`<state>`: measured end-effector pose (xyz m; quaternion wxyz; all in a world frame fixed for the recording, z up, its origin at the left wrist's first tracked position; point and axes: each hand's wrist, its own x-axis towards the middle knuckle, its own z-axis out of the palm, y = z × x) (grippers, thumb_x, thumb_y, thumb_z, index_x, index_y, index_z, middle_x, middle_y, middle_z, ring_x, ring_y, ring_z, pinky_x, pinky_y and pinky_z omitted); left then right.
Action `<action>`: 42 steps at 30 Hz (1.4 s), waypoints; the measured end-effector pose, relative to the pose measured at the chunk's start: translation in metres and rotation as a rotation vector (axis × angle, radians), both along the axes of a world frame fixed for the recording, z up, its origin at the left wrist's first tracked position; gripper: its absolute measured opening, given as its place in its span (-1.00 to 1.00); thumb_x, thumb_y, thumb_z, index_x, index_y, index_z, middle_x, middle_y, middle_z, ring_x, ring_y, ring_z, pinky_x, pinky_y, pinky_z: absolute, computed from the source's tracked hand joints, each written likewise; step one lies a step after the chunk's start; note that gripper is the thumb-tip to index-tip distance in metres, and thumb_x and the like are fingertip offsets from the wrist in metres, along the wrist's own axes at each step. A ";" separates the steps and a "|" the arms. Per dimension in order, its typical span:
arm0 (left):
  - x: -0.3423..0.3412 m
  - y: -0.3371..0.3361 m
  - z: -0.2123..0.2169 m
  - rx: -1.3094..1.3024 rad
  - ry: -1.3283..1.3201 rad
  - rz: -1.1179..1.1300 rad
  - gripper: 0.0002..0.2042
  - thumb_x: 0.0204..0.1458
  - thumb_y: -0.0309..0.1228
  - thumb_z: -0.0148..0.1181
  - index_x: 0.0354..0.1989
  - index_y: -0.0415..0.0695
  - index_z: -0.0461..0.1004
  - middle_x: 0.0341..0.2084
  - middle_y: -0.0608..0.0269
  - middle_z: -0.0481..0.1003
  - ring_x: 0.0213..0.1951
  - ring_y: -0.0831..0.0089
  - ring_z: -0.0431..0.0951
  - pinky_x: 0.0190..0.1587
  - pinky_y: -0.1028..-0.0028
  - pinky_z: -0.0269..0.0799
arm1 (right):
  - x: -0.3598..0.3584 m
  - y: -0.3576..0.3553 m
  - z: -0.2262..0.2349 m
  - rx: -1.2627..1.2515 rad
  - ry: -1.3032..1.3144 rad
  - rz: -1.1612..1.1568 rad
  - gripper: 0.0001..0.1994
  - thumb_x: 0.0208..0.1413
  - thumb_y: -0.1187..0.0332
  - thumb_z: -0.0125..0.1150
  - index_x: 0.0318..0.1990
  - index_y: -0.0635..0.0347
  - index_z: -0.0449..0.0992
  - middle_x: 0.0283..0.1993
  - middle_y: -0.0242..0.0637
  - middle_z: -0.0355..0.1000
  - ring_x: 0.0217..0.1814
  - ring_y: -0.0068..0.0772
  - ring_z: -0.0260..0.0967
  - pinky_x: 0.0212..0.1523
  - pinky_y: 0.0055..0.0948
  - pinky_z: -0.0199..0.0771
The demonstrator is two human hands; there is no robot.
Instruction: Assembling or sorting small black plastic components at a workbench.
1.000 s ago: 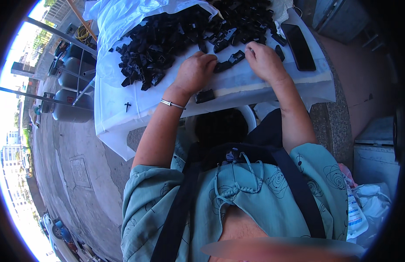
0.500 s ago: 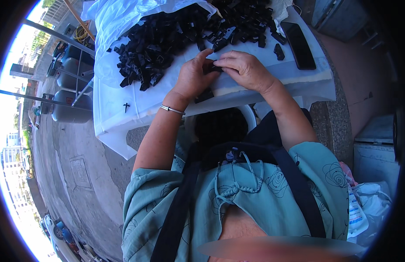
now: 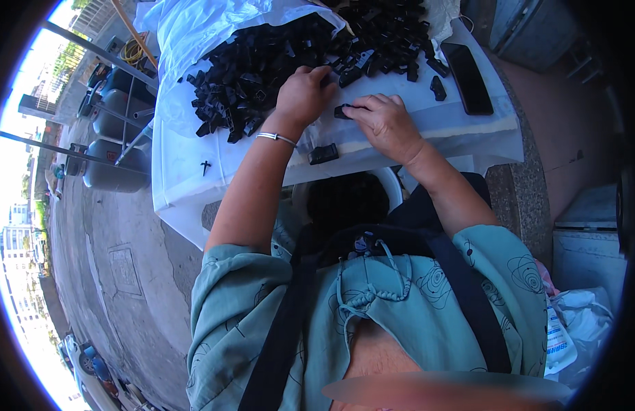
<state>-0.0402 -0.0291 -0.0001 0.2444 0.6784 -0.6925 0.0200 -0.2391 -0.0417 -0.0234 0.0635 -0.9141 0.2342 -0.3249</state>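
Observation:
A heap of small black plastic parts (image 3: pixel 249 85) covers the far side of the white-covered table (image 3: pixel 228 171). My right hand (image 3: pixel 386 127) pinches one black plastic part (image 3: pixel 342 111) between thumb and fingers, just above the sheet. At the heap's near edge is my left hand (image 3: pixel 300 96), thumb and forefinger apart; no part shows between them. Another black part (image 3: pixel 323 154) lies by the table's near edge, between my forearms. Two loose black parts (image 3: pixel 438 88) rest right of the heap.
A black phone (image 3: pixel 468 79) lies at the table's right. Clear plastic sheeting (image 3: pixel 214 31) drapes over the far left of the heap. Below the near edge stands a white bucket (image 3: pixel 395 188) with dark contents. A small black cross-shaped piece (image 3: pixel 206 167) lies at the left.
My hands were together around a part and have separated. The left has gone up to the heap, while the right keeps a part. The part at the near edge is now fully visible.

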 end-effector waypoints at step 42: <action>0.015 0.074 0.004 -0.054 0.196 -0.173 -0.50 -0.18 -0.38 0.32 0.02 -0.11 0.38 -0.16 0.11 0.49 -0.07 0.17 0.48 -0.01 0.27 0.40 | 0.013 -0.003 0.007 0.049 0.120 0.070 -0.70 0.12 0.41 0.08 0.03 0.05 0.51 0.01 -0.26 0.44 0.06 -0.21 0.35 0.12 -0.19 0.21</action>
